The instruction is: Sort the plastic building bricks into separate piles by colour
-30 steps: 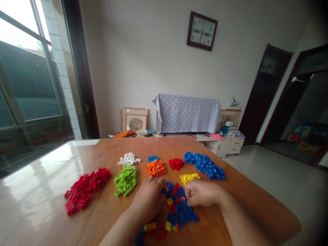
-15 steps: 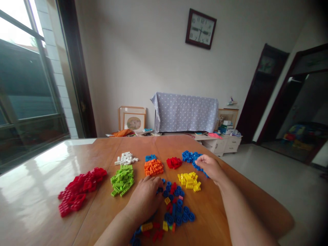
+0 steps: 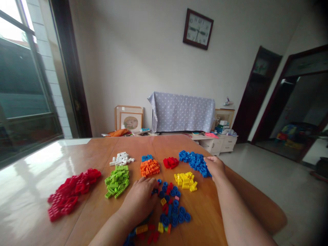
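Note:
My left hand point(image 3: 143, 196) rests palm down over the left side of the mixed blocks point(image 3: 175, 213), its fingers curled at dark blue round pieces; what they grip is hidden. My right hand point(image 3: 215, 166) is at the right edge of the blue block pile point(image 3: 195, 162), fingers bent together, and anything between them is too small to make out. Just left of it lies a yellow pile point(image 3: 186, 181). Farther left are a small red pile point(image 3: 171, 163) and orange blocks point(image 3: 150, 167) with a few blue ones behind them.
Lime green blocks point(image 3: 117, 181), white blocks point(image 3: 122, 159) and a large red pile point(image 3: 74, 193) lie on the left of the wooden table point(image 3: 99, 218). Beyond the table stand a cloth-covered object point(image 3: 183, 112) and a white cabinet point(image 3: 222, 144).
My right hand has moved from over the blue pile to its right edge, uncovering more blue blocks. My left hand stays by the mixed blocks. The view has shifted slightly.

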A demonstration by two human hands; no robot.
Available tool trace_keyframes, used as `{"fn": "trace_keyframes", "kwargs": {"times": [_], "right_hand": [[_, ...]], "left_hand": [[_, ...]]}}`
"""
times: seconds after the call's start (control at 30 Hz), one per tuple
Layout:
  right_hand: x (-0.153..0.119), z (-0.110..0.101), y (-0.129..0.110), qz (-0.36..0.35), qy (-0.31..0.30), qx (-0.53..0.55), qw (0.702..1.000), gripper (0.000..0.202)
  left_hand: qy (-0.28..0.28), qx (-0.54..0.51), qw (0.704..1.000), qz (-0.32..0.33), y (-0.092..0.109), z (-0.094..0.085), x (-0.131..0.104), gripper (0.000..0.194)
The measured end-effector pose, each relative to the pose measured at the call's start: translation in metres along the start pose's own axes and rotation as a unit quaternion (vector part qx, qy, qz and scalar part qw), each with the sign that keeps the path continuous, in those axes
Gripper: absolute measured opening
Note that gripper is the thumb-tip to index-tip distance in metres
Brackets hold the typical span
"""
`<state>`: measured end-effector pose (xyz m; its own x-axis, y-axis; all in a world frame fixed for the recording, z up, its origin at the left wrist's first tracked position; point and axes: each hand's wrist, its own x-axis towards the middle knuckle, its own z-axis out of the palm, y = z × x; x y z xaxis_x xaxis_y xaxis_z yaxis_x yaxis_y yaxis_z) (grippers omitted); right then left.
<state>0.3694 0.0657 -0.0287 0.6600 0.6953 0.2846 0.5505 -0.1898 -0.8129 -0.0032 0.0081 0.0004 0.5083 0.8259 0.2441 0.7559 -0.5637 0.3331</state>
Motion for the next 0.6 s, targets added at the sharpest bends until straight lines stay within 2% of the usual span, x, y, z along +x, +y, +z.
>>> {"fn": "trace_keyframes", "kwargs": {"times": [0.33, 0.6], "right_hand": [[0.0005, -0.0015, 0.0077, -0.01, -0.02, -0.027, 0.999, 0.028], [-0.0003, -0.0007, 0.008, -0.017, -0.021, -0.039, 0.999, 0.03]], "left_hand": [[-0.007, 0.002, 1.0, -0.015, 0.0027, -0.0033, 0.0003, 0.01], [-0.008, -0.015, 1.0, -0.02, 0.0051, -0.0063, -0.0006, 0.012]]}}
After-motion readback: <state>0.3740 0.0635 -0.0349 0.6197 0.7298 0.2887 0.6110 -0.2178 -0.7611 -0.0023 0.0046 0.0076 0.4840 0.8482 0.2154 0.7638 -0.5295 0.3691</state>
